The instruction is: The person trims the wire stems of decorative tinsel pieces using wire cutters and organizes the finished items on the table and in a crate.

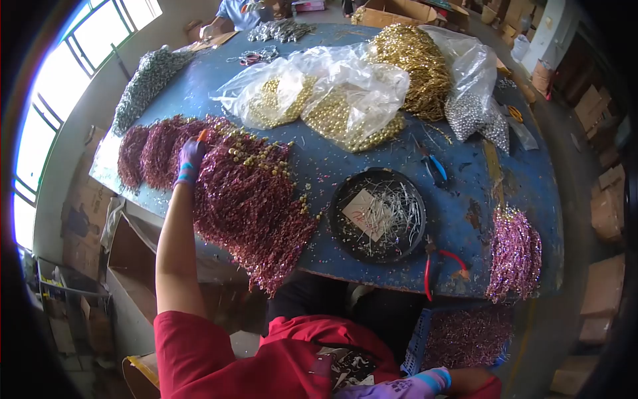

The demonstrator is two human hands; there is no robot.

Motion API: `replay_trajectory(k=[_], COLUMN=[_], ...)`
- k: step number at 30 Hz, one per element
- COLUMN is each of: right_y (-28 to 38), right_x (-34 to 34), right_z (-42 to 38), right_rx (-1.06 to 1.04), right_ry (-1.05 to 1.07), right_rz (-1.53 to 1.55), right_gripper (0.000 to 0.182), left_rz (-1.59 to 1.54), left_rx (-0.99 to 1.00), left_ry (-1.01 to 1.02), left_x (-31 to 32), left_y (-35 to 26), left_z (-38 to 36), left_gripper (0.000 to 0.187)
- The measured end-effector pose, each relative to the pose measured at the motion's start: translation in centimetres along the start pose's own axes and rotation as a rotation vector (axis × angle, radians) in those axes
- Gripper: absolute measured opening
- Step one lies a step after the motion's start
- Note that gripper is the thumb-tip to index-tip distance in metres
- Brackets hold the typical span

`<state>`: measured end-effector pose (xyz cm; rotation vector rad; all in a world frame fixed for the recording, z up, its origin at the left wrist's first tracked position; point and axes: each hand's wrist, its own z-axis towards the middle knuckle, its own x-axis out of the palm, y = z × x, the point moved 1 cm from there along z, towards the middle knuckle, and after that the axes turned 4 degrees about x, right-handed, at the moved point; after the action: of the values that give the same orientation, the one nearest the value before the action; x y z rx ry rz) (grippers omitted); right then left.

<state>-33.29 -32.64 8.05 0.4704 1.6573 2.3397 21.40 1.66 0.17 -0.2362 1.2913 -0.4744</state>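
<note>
My left hand (189, 159), in a purple glove with a blue cuff, is in among bundles of pink glittery strands (246, 199) with gold beads along their upper edge. Its fingers look closed, but the strands partly hide what they hold. A small orange piece (202, 135) shows at the fingertips. Low in the view, my right hand (415, 386), gloved the same way, is near my lap; its fingers are cut off by the frame edge. A round black tray (337, 229) holding silvery wire pieces and a marked card (367, 214) stands right of the strands.
Red-handled pliers (428, 269) and blue-handled pliers (436, 170) lie by the tray. Plastic bags of gold beads (355, 123), gold strands (412, 70) and silver beads (475, 116) are further back. Pink strands (515, 256) hang over the right edge. A blue basket (415, 342) stands below; another person (242, 13) is opposite.
</note>
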Motion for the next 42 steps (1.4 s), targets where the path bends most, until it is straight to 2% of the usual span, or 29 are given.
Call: replay_trajectory(k=[2, 4, 9, 11, 12, 13, 14, 15, 16, 17, 18, 19, 21, 23, 24, 25, 28, 31, 32, 33, 35, 36, 37, 40, 42], right_y=[0.1, -0.4, 0.1, 0.1, 0.4, 0.5, 0.4, 0.0, -0.4, -0.4, -0.3, -0.2, -0.5, -2.8, -1.8, -3.4, -3.6, -2.8, -2.6, -3.4, -3.8, -5.0, -4.3, -5.0, -4.4], right_x=[-0.1, 0.2, -0.1, -0.4, -0.6, -0.7, -0.5, -0.4, -0.6, -0.7, -1.3, -2.1, -4.6, -6.3, -5.8, -7.1, -5.9, -4.6, -4.1, -3.2, -4.3, -5.0, -6.2, -7.6, -7.9], right_z=[-0.4, -0.7, -1.1, -1.2, -1.1, -1.1, -1.4, -1.7, -1.6, -1.7, -2.2, -2.8, -3.5, -4.7, -6.1, -5.4, -3.3, -1.6, -1.1, -0.6, -0.7, -1.3, -2.3, -1.8, -1.2], right_rx=[-0.038, -0.048, -0.040, -0.052, -0.054, -0.047, -0.040, -0.038, -0.091, -0.131, -0.103, -0.074, -0.185, -0.315, 0.044, 0.023, 0.153, 0.262, 0.237, 0.145, 0.052, 0.053, 0.289, 0.234, 0.353], right_ry=[-0.058, -0.069, -0.105, -0.090, -0.089, -0.131, -0.099, -0.064, -0.156, -0.250, -0.280, -0.302, -0.411, -0.585, -0.703, -0.591, -0.520, -0.525, -0.468, -0.427, -0.494, -0.608, -0.726, -0.747, -0.767], right_rz=[0.038, 0.024, 0.014, -0.036, 0.003, 0.067, 0.075, 0.083, 0.037, -0.017, -0.015, -0.027, -0.042, 0.060, -0.057, -0.179, -0.349, -0.515, -0.515, -0.388, -0.371, -0.074, 0.404, 0.267, 0.368], right_gripper=[0.052, 0.051, 0.046, 0.044, 0.046, 0.046, 0.049, 0.051, 0.045, 0.040, 0.040, 0.039, 0.034, 0.038, 0.051, 0.061, 0.066, 0.055, 0.043, 0.031, 0.025, 0.014, 0.019, 0.017, 0.012], left_rz=[0.010, 0.047, 0.036, 0.089, 0.193, 0.262, 0.261, 0.087, -0.079, 0.035, 0.028, 0.011, -0.014, -0.032, -0.038, -0.041, -0.052, -0.072, -0.076, -0.078, -0.084, -0.089, -0.098, -0.120, -0.128], left_rx=[-0.040, -0.037, -0.095, 0.143, 0.470, 0.187, 0.184, 0.109, 0.026, -0.007, -0.009, 0.003, 0.030, 0.061, 0.074, 0.084, 0.112, 0.139, 0.147, 0.154, 0.166, 0.176, 0.189, 0.234, 0.269], left_ry=[0.047, 0.005, 0.022, -0.106, -0.260, 0.011, 0.109, 0.077, 0.032, 0.319, 0.381, 0.416, 0.462, 0.466, 0.456, 0.443, 0.405, 0.367, 0.351, 0.334, 0.303, 0.289, 0.272, 0.199, 0.154], left_x=[-0.3, -0.6, 1.2, 2.4, 2.7, 2.1, 2.3, 2.9, 3.4, 4.4, 5.9, 8.4, 11.3, 12.4, 12.2, 11.7, 10.2, 9.4, 9.0, 8.4, 7.4, 7.0, 6.8, 5.2, 3.7], left_y=[-0.9, -1.6, 1.8, 4.0, 5.4, 6.7, 8.0, 10.1, 12.3, 16.1, 12.2, 11.3, 9.7, 9.2, 9.2, 9.4, 9.6, 9.9, 10.3, 10.8, 11.8, 11.6, 11.8, 11.5, 11.0], left_z=[-0.3, -0.5, 1.5, 2.4, 2.3, 4.6, 6.1, 7.8, 10.1, 14.8, 9.1, 7.1, 4.2, 3.8, 3.8, 3.9, 3.5, 3.1, 3.2, 3.2, 3.0, 2.9, 3.1, 4.6, 5.7], left_gripper=[0.064, 0.069, 0.069, 0.071, 0.061, 0.048, 0.048, 0.043, 0.039, 0.049, 0.049, 0.048, 0.047, 0.046, 0.045, 0.045, 0.043, 0.042, 0.041, 0.041, 0.040, 0.040, 0.039, 0.038, 0.037])
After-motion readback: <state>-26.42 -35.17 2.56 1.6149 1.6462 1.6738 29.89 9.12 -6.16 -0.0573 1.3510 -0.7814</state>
